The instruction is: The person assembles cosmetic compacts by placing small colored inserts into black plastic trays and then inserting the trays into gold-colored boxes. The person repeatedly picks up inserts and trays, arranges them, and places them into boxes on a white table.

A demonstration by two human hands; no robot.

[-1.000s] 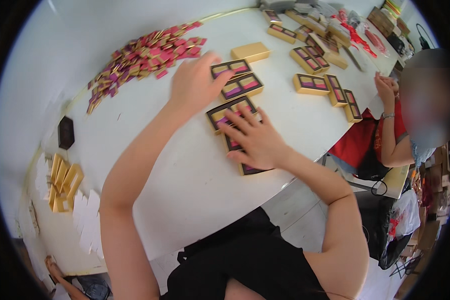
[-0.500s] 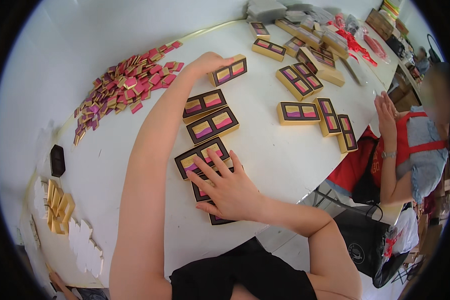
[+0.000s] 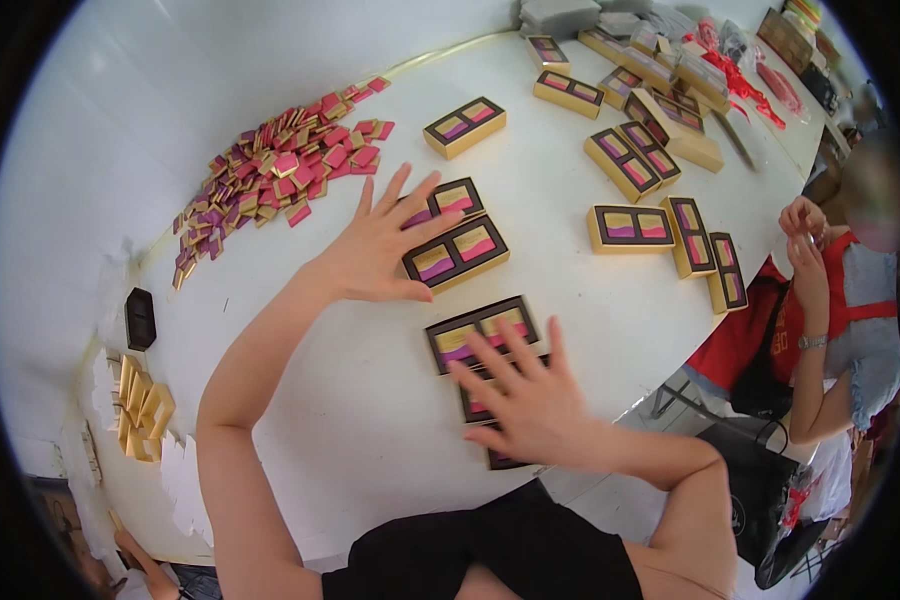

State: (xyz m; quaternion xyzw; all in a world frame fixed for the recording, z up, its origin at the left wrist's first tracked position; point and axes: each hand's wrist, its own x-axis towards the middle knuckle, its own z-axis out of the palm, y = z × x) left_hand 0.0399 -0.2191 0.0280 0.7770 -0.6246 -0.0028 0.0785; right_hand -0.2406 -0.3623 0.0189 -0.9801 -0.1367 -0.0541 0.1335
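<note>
My left hand (image 3: 370,245), fingers spread, is over the left ends of two gold-sided boxes with dark inserts. The nearer gold box (image 3: 458,255) shows two pink, purple and gold squares; the farther gold box (image 3: 460,200) is partly covered by my fingers. Closer to me, my right hand (image 3: 538,400) lies open over a short column of similar boxes. Its fingertips are at the top two-square box (image 3: 482,335), while the lower ones are mostly hidden. Beyond my left hand, another filled gold box (image 3: 465,127) sits alone.
A heap of pink, purple and gold squares (image 3: 280,165) lies at the far left. Gold frames (image 3: 142,410) and a black tray (image 3: 140,318) are at the left. More filled boxes (image 3: 630,228) stand to the right, where a person in a red apron (image 3: 840,285) sits.
My left hand has let go of the far gold box and come back toward me, its fingers now spread. My right hand stays over the near boxes. The whole view has shifted slightly.
</note>
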